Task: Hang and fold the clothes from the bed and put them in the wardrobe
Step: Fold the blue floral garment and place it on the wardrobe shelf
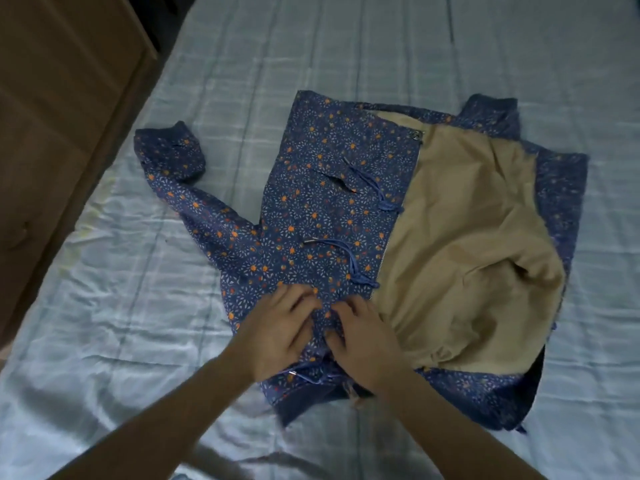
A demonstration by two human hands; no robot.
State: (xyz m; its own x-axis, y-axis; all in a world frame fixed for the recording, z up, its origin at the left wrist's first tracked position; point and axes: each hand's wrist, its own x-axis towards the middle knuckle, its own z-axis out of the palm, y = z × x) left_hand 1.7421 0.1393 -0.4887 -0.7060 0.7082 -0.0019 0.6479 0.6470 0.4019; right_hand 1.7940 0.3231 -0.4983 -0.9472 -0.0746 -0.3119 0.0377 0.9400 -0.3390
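A blue jacket [322, 209] with orange and white flecks lies spread on the bed. It is open, and its tan lining [460, 244] shows on the right half. One sleeve [180, 178] stretches out to the left. Blue cord loops run along the zipper edge. My left hand [280, 330] and my right hand [363, 337] rest side by side on the near part of the left front panel, by the collar. Both pinch a small ridge of the blue fabric between their fingers.
The bed [121, 306] is covered with a pale blue checked sheet, wrinkled near me. A brown wooden cabinet [59, 109] stands along the left edge of the bed.
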